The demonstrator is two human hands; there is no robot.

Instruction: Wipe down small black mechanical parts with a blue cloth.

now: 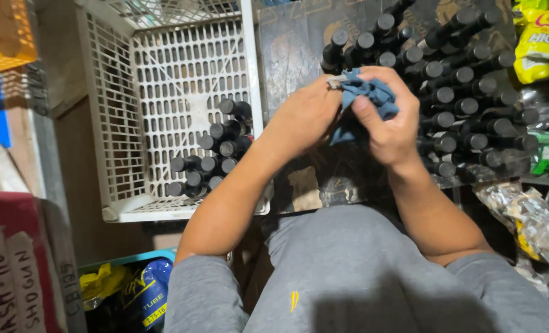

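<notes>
While both of my hands meet over my lap, my right hand is curled nearly closed around a blue cloth, thumb pressed across the front of it and fingers wrapped behind. The cloth is soft, crumpled and frayed at its upper edge, bunched into folds, with a tail hanging down between the two hands. My left hand is also closed, its fingertips pinching something small and pale at the cloth's top left corner; what that item is I cannot tell, as the cloth and fingers cover most of it. The two hands touch at the cloth.

Directly behind my right hand lies a heap of black cylindrical parts, smooth and matt, each with a round flat end, stacked at mixed angles on a dark worn surface. To my left stands a white plastic crate with lattice walls, rigid and scuffed. Inside it, toward its right wall, sits a smaller group of the same black cylinders, lying on their sides in rows.

My grey trousers, of soft knit fabric, fill the lower frame. Crinkled yellow and clear plastic packets lie at the far right, and a red cardboard box with pale tape strips stands at the lower left.
</notes>
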